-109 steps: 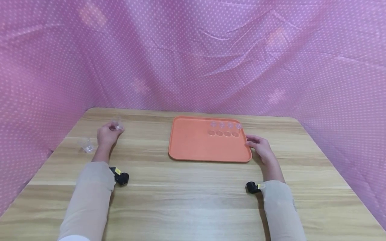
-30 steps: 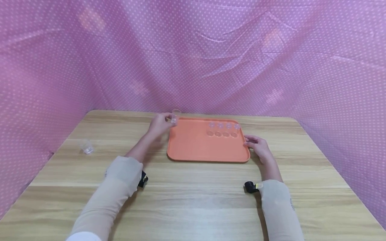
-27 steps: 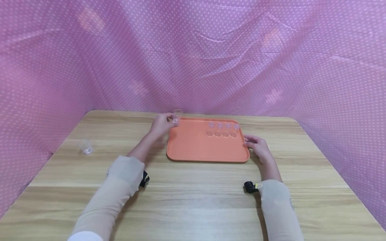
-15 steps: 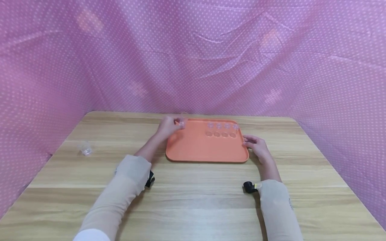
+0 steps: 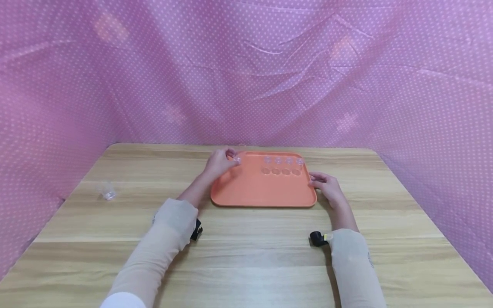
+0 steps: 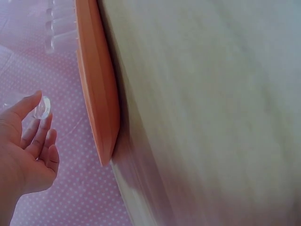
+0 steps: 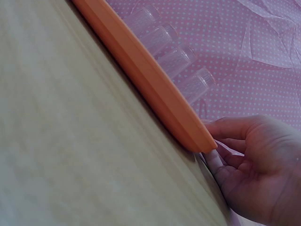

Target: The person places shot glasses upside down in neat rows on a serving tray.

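My left hand (image 5: 219, 164) pinches a small clear cup (image 6: 43, 108) between thumb and fingers, above the back left corner of the orange tray (image 5: 262, 192). In the left wrist view its remaining fingers are loosely bent below the cup. At the tray's right edge my right hand (image 5: 327, 186) grips the rim, with fingers on both sides of it in the right wrist view. Several clear cups (image 7: 189, 87) stand in a row across the tray's right back part. Another clear cup (image 5: 109, 194) is on the table at the left, apart from both hands.
The tray lies flat on a light wooden table (image 5: 246, 252), toward its back. Pink dotted cloth (image 5: 239, 77) hangs behind and along both sides. A small black camera is strapped at each wrist.
My left hand has picked up a cup at the table's left, carried it right over the tray's back left corner and lowered it. My right hand stays at the tray's edge.
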Motion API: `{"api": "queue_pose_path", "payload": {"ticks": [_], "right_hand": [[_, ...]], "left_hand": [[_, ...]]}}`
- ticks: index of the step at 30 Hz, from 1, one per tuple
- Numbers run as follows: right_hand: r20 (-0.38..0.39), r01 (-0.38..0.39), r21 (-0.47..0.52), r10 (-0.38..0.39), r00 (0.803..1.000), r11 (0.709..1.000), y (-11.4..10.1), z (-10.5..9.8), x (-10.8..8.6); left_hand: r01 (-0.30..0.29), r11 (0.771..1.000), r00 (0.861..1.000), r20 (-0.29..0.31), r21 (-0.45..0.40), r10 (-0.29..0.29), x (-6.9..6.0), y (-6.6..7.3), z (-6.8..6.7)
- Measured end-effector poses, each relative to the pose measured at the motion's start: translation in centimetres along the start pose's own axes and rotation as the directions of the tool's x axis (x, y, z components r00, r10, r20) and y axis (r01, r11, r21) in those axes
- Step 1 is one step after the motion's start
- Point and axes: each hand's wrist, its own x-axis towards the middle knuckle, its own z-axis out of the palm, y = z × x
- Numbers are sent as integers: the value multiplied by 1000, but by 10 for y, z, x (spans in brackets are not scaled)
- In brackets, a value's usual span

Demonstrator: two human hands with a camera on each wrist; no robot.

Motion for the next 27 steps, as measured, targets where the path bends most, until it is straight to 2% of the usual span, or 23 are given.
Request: {"api": "queue_pose_path", "payload": {"ticks": [8, 13, 17, 21, 24, 27], "right_hand": [[-1, -18, 5, 18, 1000, 1000, -1, 0, 1], [-5, -17, 2, 17, 1000, 1000, -2, 0, 1], [-1, -11, -2, 11, 1000, 1000, -1, 0, 1], [0, -15, 1, 15, 1000, 1000, 0, 0, 1], [-1, -10, 4, 10, 1000, 1000, 1, 1, 1], [-1, 1, 6, -1, 1000, 1000, 1, 1, 0]], "left_hand": [[20, 997, 999, -30, -78, -22, 0, 0, 4], [19, 995, 998, -52, -95, -24, 1, 3, 8], [23, 989, 996, -86, -148, -37, 3, 4, 14], [28, 966, 992, -115, -258, -59, 4, 5, 22], [49, 938, 989, -112, -344, -93, 6, 4, 26], [72, 922, 987, -105, -380, -121, 8, 4, 30]]}}
